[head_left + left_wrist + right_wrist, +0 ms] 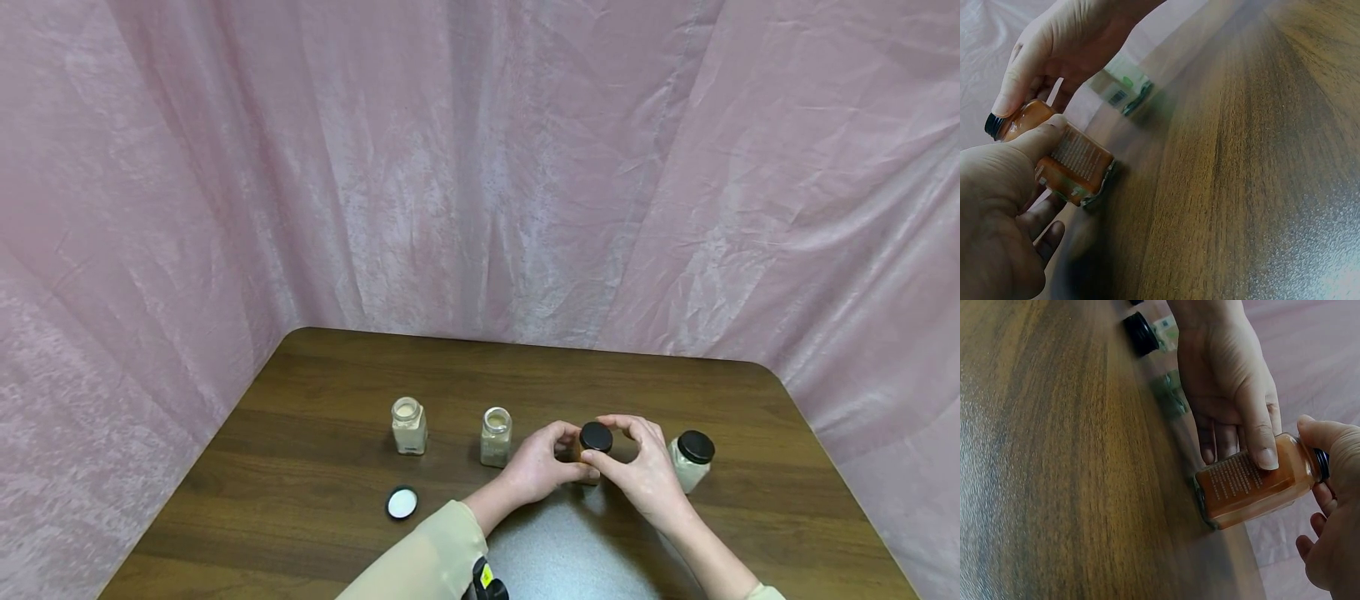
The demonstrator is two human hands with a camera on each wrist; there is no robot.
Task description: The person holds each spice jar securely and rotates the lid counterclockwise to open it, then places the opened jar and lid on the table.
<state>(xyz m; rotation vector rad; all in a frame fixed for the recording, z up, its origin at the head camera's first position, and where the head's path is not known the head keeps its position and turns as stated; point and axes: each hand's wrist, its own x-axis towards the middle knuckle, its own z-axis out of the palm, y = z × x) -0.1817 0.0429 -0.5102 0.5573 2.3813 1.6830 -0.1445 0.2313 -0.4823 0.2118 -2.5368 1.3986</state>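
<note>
A square glass spice jar (1082, 159) of orange-brown powder, with fine print on its side, stands at the right of the table between both hands. My left hand (536, 468) grips the jar's body, its thumb across the near face. The right hand (651, 479) pinches the black lid (596, 437) at the top, thumb and fingers on opposite sides. In the right wrist view, the lid sits on the jar's neck (1297, 459), partly covered by the right thumb and fingers.
Two lidless jars of pale powder, one at the left (410, 429) and one nearer the middle (496, 446), stand on the wooden table (300, 500). A black lid (402, 503) lies with its white inside up. Right of the hands is a black-lidded jar (692, 462).
</note>
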